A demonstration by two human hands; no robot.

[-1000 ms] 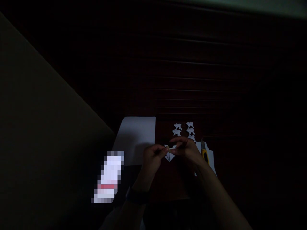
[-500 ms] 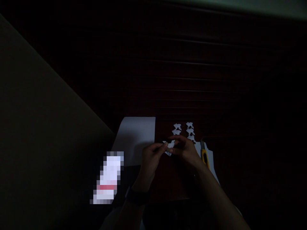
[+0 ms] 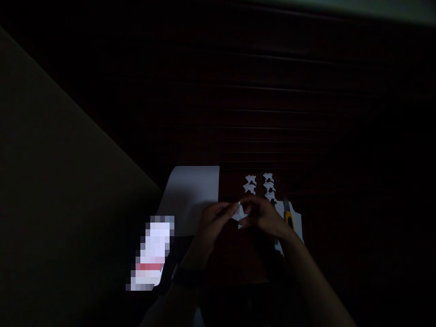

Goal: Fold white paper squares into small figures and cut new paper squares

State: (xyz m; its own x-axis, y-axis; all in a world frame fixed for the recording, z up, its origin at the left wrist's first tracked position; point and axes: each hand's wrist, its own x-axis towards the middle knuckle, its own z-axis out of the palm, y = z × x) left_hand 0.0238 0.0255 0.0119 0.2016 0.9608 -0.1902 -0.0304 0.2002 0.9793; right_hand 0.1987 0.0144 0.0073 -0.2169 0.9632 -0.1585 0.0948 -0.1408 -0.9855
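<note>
Between my two hands is a small piece of folded white paper [image 3: 240,213], held just above the dark reddish table. My left hand [image 3: 211,222] pinches its left side between thumb and fingers. On the other side, my right hand [image 3: 261,214] grips it with the thumb below and a finger above. Both hands partly cover the paper. Just beyond them lie small folded paper figures [image 3: 250,187] in a left column, with another column of folded paper figures [image 3: 269,186] to its right.
A large white sheet [image 3: 194,190] lies at the left with a curled corner. Left of my wrist is a bright, pixelated object [image 3: 153,250]. A yellow utility knife [image 3: 289,219] rests on white paper [image 3: 297,221] at the right. A pale wall [image 3: 68,190] slopes along the left.
The folded paper has been turned between my fingers and now shows a different, more upright shape. My right forearm has shifted slightly, and the view has moved a little.
</note>
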